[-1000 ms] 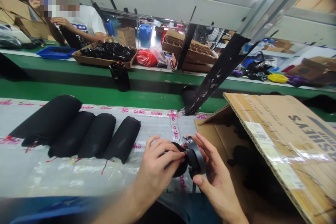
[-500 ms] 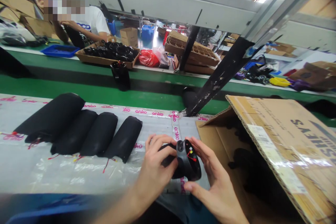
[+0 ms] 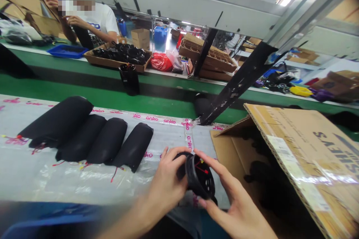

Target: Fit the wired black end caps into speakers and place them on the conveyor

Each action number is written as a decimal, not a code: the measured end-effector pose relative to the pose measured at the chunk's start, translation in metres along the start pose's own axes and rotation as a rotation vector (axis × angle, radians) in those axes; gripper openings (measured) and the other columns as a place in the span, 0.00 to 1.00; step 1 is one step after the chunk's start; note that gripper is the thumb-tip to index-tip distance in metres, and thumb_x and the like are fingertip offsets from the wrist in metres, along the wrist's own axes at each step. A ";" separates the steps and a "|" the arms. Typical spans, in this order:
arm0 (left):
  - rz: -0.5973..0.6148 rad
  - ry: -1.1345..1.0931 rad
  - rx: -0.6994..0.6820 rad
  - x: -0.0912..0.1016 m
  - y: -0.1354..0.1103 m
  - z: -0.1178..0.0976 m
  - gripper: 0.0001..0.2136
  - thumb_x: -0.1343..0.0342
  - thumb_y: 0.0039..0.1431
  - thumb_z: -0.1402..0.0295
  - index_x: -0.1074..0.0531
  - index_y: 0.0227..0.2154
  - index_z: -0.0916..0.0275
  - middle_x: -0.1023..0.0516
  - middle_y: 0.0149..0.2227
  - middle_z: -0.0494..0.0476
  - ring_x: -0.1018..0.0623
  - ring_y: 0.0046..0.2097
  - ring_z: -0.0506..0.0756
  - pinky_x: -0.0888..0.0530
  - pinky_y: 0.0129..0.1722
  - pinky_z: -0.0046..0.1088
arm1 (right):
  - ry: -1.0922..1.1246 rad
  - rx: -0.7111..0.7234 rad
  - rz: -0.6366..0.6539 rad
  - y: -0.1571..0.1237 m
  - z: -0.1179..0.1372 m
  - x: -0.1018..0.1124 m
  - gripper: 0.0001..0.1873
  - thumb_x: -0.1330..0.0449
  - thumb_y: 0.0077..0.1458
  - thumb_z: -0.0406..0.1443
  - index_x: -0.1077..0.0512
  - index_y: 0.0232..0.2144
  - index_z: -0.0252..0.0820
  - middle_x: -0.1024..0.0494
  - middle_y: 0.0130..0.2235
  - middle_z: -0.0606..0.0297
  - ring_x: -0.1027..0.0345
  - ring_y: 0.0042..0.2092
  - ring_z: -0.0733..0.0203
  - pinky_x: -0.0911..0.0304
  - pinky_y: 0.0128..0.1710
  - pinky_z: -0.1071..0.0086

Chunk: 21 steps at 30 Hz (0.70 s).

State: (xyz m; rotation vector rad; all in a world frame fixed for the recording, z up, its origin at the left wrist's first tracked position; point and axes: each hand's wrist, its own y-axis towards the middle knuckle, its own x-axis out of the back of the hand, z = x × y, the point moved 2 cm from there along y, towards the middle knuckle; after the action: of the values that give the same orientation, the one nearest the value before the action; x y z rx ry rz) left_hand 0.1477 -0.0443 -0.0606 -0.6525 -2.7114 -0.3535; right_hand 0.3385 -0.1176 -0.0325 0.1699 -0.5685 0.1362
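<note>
Between my hands is a black cylindrical housing (image 3: 192,173) with a wide ring round its end. The open end faces right and shows red and yellow wire connectors inside. My left hand (image 3: 171,175) is wrapped round the body on the left, hiding much of it. My right hand (image 3: 231,194) grips the ring, fingertips at the top edge and thumb near the bottom. Left of my hands lie several black covered cylinders (image 3: 109,142) in a row, thin red and yellow wires trailing from their near ends.
A cardboard box (image 3: 297,134) lies open on the right with dark items inside. A black post (image 3: 238,82) rises behind. Across the green conveyor (image 3: 165,101), a black cylinder (image 3: 129,80) stands upright, near a carton of black parts (image 3: 123,54). A person (image 3: 103,22) works opposite.
The housing's ring has turned in my hands: the round knob that faced me near its top is out of sight. My right fingers have shifted left along the top edge.
</note>
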 end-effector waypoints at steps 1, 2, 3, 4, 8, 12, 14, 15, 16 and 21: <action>-0.006 -0.005 -0.025 0.000 0.000 0.001 0.16 0.43 0.58 0.80 0.20 0.46 0.57 0.20 0.59 0.64 0.19 0.61 0.66 0.43 0.74 0.70 | -0.033 0.029 0.031 0.001 0.004 0.001 0.49 0.34 0.59 0.26 0.41 0.75 0.65 0.33 0.76 0.67 0.39 0.76 0.48 0.43 0.77 0.49; -0.018 -0.003 -0.055 0.000 0.000 0.002 0.19 0.42 0.56 0.80 0.19 0.48 0.56 0.19 0.58 0.64 0.18 0.60 0.66 0.43 0.74 0.69 | -0.058 0.054 0.052 0.002 0.007 0.001 0.49 0.35 0.57 0.25 0.40 0.75 0.65 0.33 0.76 0.68 0.40 0.77 0.48 0.44 0.77 0.47; -0.036 0.002 -0.087 0.000 0.000 0.002 0.21 0.42 0.54 0.80 0.19 0.49 0.56 0.18 0.58 0.64 0.18 0.60 0.67 0.43 0.74 0.69 | -0.072 0.067 0.057 0.003 0.010 0.002 0.49 0.36 0.57 0.25 0.39 0.74 0.65 0.34 0.76 0.68 0.41 0.77 0.47 0.44 0.77 0.46; -0.053 0.006 -0.114 0.000 0.000 0.003 0.23 0.41 0.53 0.81 0.19 0.50 0.55 0.18 0.58 0.63 0.17 0.60 0.67 0.41 0.74 0.67 | -0.074 0.064 0.050 0.005 0.012 0.002 0.48 0.36 0.57 0.25 0.39 0.74 0.64 0.34 0.76 0.68 0.41 0.77 0.46 0.44 0.77 0.45; -0.147 -0.032 -0.110 0.001 -0.001 0.004 0.17 0.41 0.60 0.79 0.19 0.49 0.56 0.19 0.60 0.63 0.18 0.62 0.64 0.23 0.65 0.50 | 0.023 -0.083 -0.036 0.010 0.009 0.005 0.42 0.33 0.64 0.33 0.40 0.75 0.64 0.32 0.75 0.64 0.38 0.76 0.44 0.42 0.76 0.42; -0.309 0.005 -0.107 0.003 -0.005 0.005 0.07 0.35 0.65 0.74 0.20 0.43 0.56 0.18 0.54 0.61 0.16 0.57 0.63 0.26 0.67 0.53 | 0.195 -0.148 -0.120 0.009 -0.001 0.004 0.39 0.31 0.66 0.42 0.38 0.74 0.63 0.31 0.75 0.61 0.35 0.74 0.43 0.37 0.74 0.44; -0.340 0.039 -0.148 0.001 -0.006 0.004 0.07 0.35 0.66 0.74 0.19 0.41 0.55 0.18 0.52 0.59 0.17 0.56 0.63 0.33 0.71 0.58 | 0.253 -0.145 -0.143 0.008 -0.004 0.002 0.39 0.30 0.66 0.45 0.37 0.74 0.62 0.30 0.74 0.59 0.34 0.74 0.43 0.34 0.72 0.46; -0.348 0.041 -0.162 0.000 -0.007 0.003 0.07 0.35 0.66 0.75 0.18 0.41 0.55 0.18 0.52 0.59 0.17 0.56 0.63 0.34 0.72 0.59 | 0.272 -0.138 -0.151 0.007 -0.005 0.001 0.39 0.29 0.66 0.45 0.37 0.74 0.62 0.30 0.74 0.59 0.33 0.73 0.43 0.33 0.72 0.46; -0.351 0.027 -0.164 -0.001 -0.008 0.002 0.08 0.36 0.67 0.76 0.18 0.41 0.55 0.18 0.52 0.59 0.17 0.56 0.62 0.33 0.71 0.58 | 0.284 -0.128 -0.157 0.006 -0.006 -0.001 0.40 0.29 0.65 0.46 0.37 0.74 0.62 0.30 0.74 0.58 0.33 0.73 0.43 0.33 0.72 0.46; -0.264 -0.085 -0.082 -0.009 -0.009 0.002 0.10 0.39 0.65 0.80 0.19 0.37 0.57 0.19 0.55 0.61 0.18 0.57 0.62 0.22 0.61 0.48 | 0.236 -0.095 -0.203 0.003 -0.010 -0.004 0.46 0.23 0.59 0.46 0.38 0.74 0.64 0.28 0.73 0.59 0.32 0.73 0.42 0.33 0.72 0.44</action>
State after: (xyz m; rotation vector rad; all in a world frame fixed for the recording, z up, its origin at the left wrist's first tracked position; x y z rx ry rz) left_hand 0.1503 -0.0551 -0.0674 -0.3360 -2.8828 -0.5136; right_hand 0.3400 -0.1131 -0.0420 0.1168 -0.3192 -0.0679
